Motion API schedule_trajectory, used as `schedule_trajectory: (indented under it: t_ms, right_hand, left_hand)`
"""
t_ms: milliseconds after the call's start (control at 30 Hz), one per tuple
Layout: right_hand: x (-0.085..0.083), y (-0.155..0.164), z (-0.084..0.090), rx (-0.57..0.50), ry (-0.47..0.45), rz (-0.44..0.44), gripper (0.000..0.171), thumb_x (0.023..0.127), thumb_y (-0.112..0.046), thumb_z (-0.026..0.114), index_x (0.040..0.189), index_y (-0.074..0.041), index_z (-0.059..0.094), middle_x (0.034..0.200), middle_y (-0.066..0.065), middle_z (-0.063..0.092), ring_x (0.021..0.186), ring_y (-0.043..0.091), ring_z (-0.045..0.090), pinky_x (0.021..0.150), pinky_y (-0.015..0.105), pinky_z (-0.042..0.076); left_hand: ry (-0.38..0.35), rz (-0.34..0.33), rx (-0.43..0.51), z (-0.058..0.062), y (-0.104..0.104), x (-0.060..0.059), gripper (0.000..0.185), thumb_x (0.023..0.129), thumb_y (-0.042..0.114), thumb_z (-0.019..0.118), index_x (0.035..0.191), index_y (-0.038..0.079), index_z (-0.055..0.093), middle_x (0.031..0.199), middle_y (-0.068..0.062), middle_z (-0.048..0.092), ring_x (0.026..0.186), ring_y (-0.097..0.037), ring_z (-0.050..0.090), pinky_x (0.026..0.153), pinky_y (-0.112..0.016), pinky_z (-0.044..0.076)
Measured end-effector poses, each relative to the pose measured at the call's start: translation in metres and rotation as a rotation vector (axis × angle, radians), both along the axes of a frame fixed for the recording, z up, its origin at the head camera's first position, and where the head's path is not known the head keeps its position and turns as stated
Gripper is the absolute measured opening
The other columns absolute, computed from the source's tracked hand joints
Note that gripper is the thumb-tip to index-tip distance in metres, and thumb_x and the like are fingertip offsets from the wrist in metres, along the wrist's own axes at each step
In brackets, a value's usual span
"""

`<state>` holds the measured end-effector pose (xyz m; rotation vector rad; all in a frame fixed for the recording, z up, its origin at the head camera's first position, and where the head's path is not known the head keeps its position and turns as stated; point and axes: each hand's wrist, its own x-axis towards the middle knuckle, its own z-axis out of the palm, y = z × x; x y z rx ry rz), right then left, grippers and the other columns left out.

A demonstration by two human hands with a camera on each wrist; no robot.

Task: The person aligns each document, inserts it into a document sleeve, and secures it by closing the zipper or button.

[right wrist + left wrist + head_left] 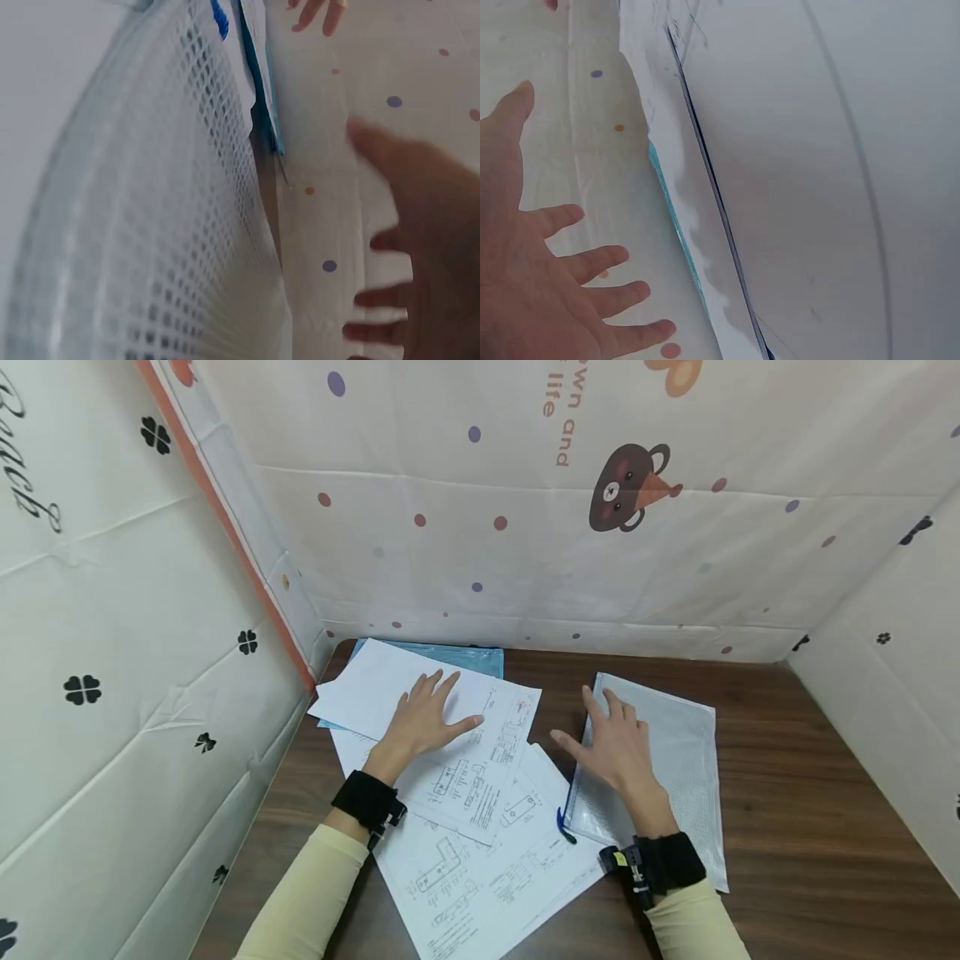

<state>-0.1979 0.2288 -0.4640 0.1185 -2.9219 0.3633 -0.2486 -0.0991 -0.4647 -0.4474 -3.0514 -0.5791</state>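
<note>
A brown wooden table (780, 760) fills the lower half of the head view, walled in by printed cloth sheets (525, 527) across the top and both sides. Left of centre lies a loose spread of white sheets with line drawings (480, 852), overlapping one another and reaching the bottom edge. Right of centre lies a grey mesh zip pouch (678, 752), its left edge touching the sheets. A blue folder (457, 656) peeks out from under the papers at upper centre. The left hand (427, 718) rests flat on the top sheet, fingers spread and straight. The right hand (611, 743) is over the pouch's left part, fingers spread and straight, holding nothing.
</note>
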Motion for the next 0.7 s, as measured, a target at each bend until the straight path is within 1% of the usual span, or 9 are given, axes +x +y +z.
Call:
schedule_trajectory:
  t_ms: [100,167,233,300,400,433,500,600,700]
  right_hand:
    - [0.003,-0.002,0.006,-0.019,-0.026,-0.100,0.087,0.099,-0.055,0.067,0.159,0.002,0.041,0.147,0.039,0.045,0.128,0.058,0.048,0.094,0.071,0.046]
    - [0.005,-0.003,0.010,-0.035,-0.071,-0.155,0.079,0.101,-0.049,0.068,0.153,0.007,0.046,0.138,0.041,0.048,0.121,0.059,0.051,0.088,0.070,0.050]
    - [0.006,-0.005,0.013,-0.046,-0.153,-0.194,0.077,0.101,-0.047,0.068,0.150,0.009,0.047,0.136,0.042,0.048,0.120,0.060,0.051,0.087,0.069,0.051]
    - [0.006,-0.007,0.014,-0.048,-0.242,-0.213,0.080,0.100,-0.049,0.069,0.150,0.009,0.046,0.139,0.042,0.047,0.123,0.062,0.050,0.091,0.070,0.049]
    - [0.005,-0.009,0.010,-0.005,-0.335,-0.215,0.086,0.097,-0.056,0.071,0.149,0.008,0.047,0.140,0.042,0.049,0.126,0.063,0.050,0.096,0.069,0.048]
    - [0.005,-0.010,0.009,0.014,-0.349,-0.209,0.087,0.096,-0.058,0.072,0.148,0.009,0.049,0.139,0.041,0.050,0.125,0.063,0.050,0.096,0.069,0.048]
    - [0.004,-0.011,0.006,0.057,-0.348,-0.191,0.087,0.095,-0.059,0.073,0.144,0.010,0.052,0.134,0.041,0.053,0.120,0.062,0.053,0.093,0.067,0.049]
    - [0.003,-0.010,0.004,0.099,-0.322,-0.167,0.079,0.096,-0.053,0.074,0.139,0.011,0.055,0.127,0.042,0.056,0.113,0.060,0.057,0.089,0.065,0.052]
    - [0.004,-0.007,0.003,0.103,-0.307,-0.144,0.067,0.097,-0.040,0.074,0.136,0.012,0.057,0.121,0.041,0.059,0.105,0.058,0.059,0.085,0.064,0.052]
  left_hand:
    - [0.020,-0.016,0.005,0.001,0.002,0.002,0.101,0.094,0.077,0.057,0.170,0.020,0.024,0.171,-0.017,0.030,0.159,-0.040,0.023,0.122,-0.068,0.023]
    - [0.034,-0.027,0.003,0.002,0.003,0.004,0.100,0.095,0.075,0.058,0.170,0.020,0.023,0.170,-0.017,0.033,0.158,-0.038,0.028,0.122,-0.067,0.024]
    - [0.040,-0.037,0.006,0.004,0.005,0.006,0.099,0.096,0.073,0.060,0.171,0.021,0.022,0.169,-0.016,0.035,0.157,-0.036,0.031,0.122,-0.065,0.026]
    - [0.035,-0.049,0.007,0.005,0.006,0.009,0.100,0.096,0.072,0.062,0.171,0.021,0.020,0.169,-0.016,0.036,0.156,-0.036,0.033,0.123,-0.062,0.028]
    - [0.012,-0.083,0.027,0.007,0.009,0.013,0.101,0.096,0.069,0.064,0.172,0.021,0.017,0.169,-0.016,0.034,0.155,-0.036,0.035,0.122,-0.056,0.032]
    - [0.003,-0.098,0.036,0.008,0.011,0.015,0.101,0.096,0.068,0.065,0.172,0.022,0.017,0.170,-0.016,0.033,0.155,-0.036,0.035,0.122,-0.055,0.034]
    - [-0.012,-0.128,0.062,0.009,0.013,0.018,0.102,0.095,0.067,0.067,0.172,0.023,0.016,0.170,-0.016,0.032,0.155,-0.036,0.035,0.121,-0.054,0.035]
    - [-0.026,-0.172,0.089,0.010,0.018,0.022,0.101,0.096,0.066,0.067,0.172,0.025,0.015,0.171,-0.014,0.032,0.156,-0.034,0.034,0.121,-0.054,0.036]
    - [-0.033,-0.202,0.113,0.011,0.021,0.025,0.101,0.096,0.064,0.068,0.172,0.026,0.013,0.170,-0.013,0.033,0.155,-0.033,0.035,0.120,-0.053,0.037]
